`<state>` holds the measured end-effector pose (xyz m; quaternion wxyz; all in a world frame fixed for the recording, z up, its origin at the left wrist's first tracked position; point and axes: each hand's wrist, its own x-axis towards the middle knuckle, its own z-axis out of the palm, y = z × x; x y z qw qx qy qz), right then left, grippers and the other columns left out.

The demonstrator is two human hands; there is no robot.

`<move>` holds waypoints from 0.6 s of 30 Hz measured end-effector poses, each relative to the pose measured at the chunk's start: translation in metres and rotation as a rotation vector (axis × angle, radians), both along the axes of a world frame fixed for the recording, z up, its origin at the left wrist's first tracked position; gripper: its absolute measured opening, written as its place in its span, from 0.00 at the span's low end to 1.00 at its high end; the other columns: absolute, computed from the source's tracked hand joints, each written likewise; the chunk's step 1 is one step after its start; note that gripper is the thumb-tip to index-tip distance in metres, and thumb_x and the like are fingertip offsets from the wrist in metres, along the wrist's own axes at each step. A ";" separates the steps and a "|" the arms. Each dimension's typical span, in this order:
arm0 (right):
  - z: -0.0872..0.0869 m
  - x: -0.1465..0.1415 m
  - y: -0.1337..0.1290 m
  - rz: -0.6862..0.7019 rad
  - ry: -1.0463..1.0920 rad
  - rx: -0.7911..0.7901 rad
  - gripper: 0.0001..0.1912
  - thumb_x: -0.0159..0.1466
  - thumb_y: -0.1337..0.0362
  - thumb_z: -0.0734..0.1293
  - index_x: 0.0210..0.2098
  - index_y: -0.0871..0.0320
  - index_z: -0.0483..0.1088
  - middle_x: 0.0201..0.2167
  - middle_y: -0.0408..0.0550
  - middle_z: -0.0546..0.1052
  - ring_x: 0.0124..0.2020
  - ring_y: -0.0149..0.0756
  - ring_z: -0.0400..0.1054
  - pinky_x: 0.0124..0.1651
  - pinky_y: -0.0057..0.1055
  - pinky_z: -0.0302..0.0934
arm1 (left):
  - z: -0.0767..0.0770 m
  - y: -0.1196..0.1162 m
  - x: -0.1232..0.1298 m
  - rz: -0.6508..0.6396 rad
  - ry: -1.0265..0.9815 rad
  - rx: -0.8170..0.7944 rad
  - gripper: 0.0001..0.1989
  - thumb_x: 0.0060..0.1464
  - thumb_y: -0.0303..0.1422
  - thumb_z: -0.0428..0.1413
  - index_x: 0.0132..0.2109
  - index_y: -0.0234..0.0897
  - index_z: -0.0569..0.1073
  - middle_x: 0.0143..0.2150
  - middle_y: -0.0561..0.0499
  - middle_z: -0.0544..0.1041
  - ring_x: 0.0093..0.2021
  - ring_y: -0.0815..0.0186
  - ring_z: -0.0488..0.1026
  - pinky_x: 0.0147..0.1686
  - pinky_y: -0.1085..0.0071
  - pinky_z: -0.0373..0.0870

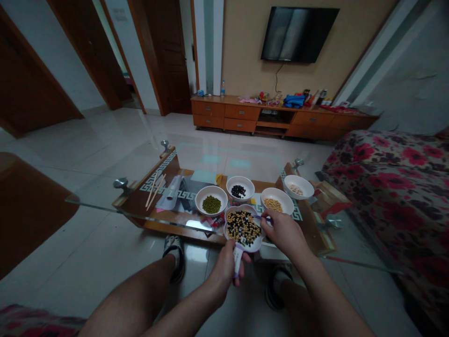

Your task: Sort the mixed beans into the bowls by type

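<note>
My left hand (pixel 226 263) is closed round the handle of a white, flower-shaped dish (pixel 258 243) with a pale purple rim. Mixed black and yellow beans (pixel 242 226) lie in it. Pinched in my right hand (pixel 283 233) is a thin purple utensil (pixel 258 217), its tip over the dish's right side; its exact kind is too small to tell. Just beyond the dish stand white bowls: one with green beans (pixel 212 204), one with black beans (pixel 238 191), one with yellow beans (pixel 273 204) and one with pale pieces (pixel 295 189).
Everything stands on a glass coffee table (pixel 196 159) with a lower wooden shelf. A pair of chopsticks (pixel 156 191) lies at the left. On the right is a flowered sofa (pixel 393 187). Across the room, a wooden cabinet (pixel 242 112) stands under a television (pixel 300 35).
</note>
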<state>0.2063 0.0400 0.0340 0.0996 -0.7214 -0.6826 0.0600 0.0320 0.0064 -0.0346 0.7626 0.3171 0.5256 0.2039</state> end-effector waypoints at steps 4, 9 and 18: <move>0.002 0.003 0.000 0.023 0.018 -0.011 0.11 0.61 0.60 0.62 0.36 0.54 0.75 0.31 0.49 0.79 0.33 0.37 0.71 0.32 0.28 0.54 | -0.001 0.000 0.000 0.011 -0.012 0.005 0.36 0.55 0.54 0.28 0.27 0.32 0.70 0.12 0.54 0.60 0.10 0.72 0.52 0.15 0.73 0.46; 0.006 0.009 -0.001 0.033 0.015 -0.068 0.10 0.57 0.60 0.63 0.31 0.54 0.77 0.29 0.49 0.78 0.31 0.38 0.70 0.32 0.29 0.55 | 0.004 0.000 0.000 0.032 -0.026 -0.001 0.33 0.57 0.49 0.29 0.27 0.32 0.70 0.12 0.54 0.60 0.10 0.72 0.52 0.14 0.73 0.45; 0.014 0.008 -0.005 0.084 0.252 -0.090 0.10 0.56 0.60 0.63 0.30 0.56 0.77 0.24 0.46 0.77 0.25 0.33 0.68 0.29 0.28 0.55 | 0.005 -0.002 -0.002 0.024 -0.040 -0.001 0.34 0.58 0.49 0.29 0.27 0.32 0.71 0.12 0.53 0.60 0.10 0.72 0.53 0.14 0.74 0.44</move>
